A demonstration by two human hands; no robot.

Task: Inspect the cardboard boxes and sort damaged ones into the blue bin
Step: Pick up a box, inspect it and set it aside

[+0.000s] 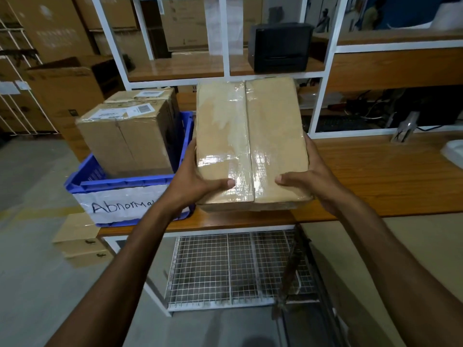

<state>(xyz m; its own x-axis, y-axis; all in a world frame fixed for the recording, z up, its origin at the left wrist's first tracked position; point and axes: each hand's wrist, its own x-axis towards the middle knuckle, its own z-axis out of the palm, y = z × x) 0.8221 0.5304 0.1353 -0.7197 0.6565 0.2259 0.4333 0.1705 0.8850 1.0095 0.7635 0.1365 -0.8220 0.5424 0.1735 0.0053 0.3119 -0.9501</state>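
From the head camera, the only writing that reads clearly is "Abnormal", hand-lettered in dark marker on a white paper label (122, 205) taped across the near wall of the blue bin (82, 175); its last letter is partly hidden by the left forearm. White shipping stickers with barcodes sit on the tops of the two boxes in the bin, but their print is too small to read.

The held cardboard box (250, 144) is a flat brown rectangle, wrapped in glossy clear tape that wrinkles and catches the light, with one seam running down its middle. Its long axis points away from the person, the far end tipped up toward the white shelf frame (226, 38). It is held over the front edge of the wooden table (375, 176), just right of the bin.

The left hand (198, 176) is clamped on the box's near left corner, thumb on top. The right hand (313, 176) grips the near right corner the same way.

The bin is ribbed plastic at the table's left end, holding a tall cardboard box (127, 139) and a second box (150, 95) behind it. A black device (280, 47) stands on the shelf above.
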